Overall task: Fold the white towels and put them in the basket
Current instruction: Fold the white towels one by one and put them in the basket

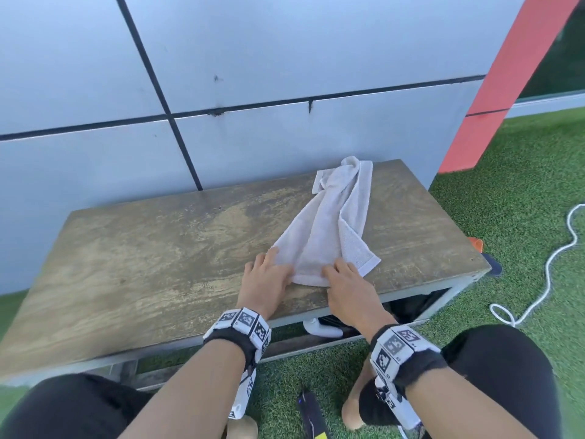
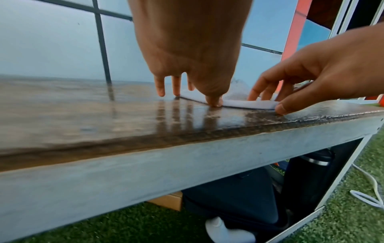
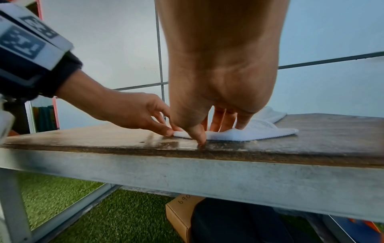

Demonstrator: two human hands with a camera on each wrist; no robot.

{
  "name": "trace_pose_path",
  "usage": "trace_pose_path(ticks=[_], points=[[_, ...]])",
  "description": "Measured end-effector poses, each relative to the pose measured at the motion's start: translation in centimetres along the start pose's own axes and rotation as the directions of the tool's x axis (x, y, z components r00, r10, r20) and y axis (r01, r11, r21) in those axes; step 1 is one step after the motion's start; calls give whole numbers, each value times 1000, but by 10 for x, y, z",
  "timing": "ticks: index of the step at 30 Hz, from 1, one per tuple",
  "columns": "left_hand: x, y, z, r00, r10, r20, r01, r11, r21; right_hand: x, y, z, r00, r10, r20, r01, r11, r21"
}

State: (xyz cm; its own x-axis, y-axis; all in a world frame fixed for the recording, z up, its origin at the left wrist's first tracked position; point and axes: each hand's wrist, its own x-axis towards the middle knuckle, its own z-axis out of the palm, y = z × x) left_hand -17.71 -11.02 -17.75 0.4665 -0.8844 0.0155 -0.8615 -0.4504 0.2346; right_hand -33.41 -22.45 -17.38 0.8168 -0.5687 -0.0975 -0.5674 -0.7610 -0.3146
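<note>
Wooden table point(image 1: 142, 248), both hands point(image 1: 265, 278) point(image 1: 346, 285) fingertips-down on towel point(image 1: 329, 223)

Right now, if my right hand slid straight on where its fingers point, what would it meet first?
The white towel: the right hand touches its near end; more bunched cloth lies ahead, probably.

The left hand point(image 2: 187, 49) reaches down from the top, straight fingers touching the worn brown wooden tabletop point(image 2: 83, 115) and the near edge of the flat white towel point(image 2: 249, 103). The right hand point(image 2: 324, 70) enters from the right, fingers resting on the towel, thumb at its near edge.
</note>
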Motion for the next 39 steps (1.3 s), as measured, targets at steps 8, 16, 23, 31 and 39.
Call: trace_pose_path(ticks=[8, 16, 23, 31, 39], points=[[-31, -22, -8, 997, 82, 15, -82, 996, 42, -14, -9, 3, 993, -67, -96, 40, 963, -266], [-45, -45, -46, 992, -2, -130, -22, 983, -185, -14, -34, -39, 985, -159, -69, 158, 987, -20], [-49, -87, -92, 951, -202, -234, 212, 977, 21, -6, -19, -53, 978, -206, -41, 205, 979, -19], [-50, -28, -84, 988, 154, 25, -139, 941, -308, 5, -81, -62, 939, -240, -246, 303, 916, 264], [-29, -61, -119, 959, -74, -272, -79, 856, -511, 7, -54, -69, 945, -324, -38, 317, 884, 344]])
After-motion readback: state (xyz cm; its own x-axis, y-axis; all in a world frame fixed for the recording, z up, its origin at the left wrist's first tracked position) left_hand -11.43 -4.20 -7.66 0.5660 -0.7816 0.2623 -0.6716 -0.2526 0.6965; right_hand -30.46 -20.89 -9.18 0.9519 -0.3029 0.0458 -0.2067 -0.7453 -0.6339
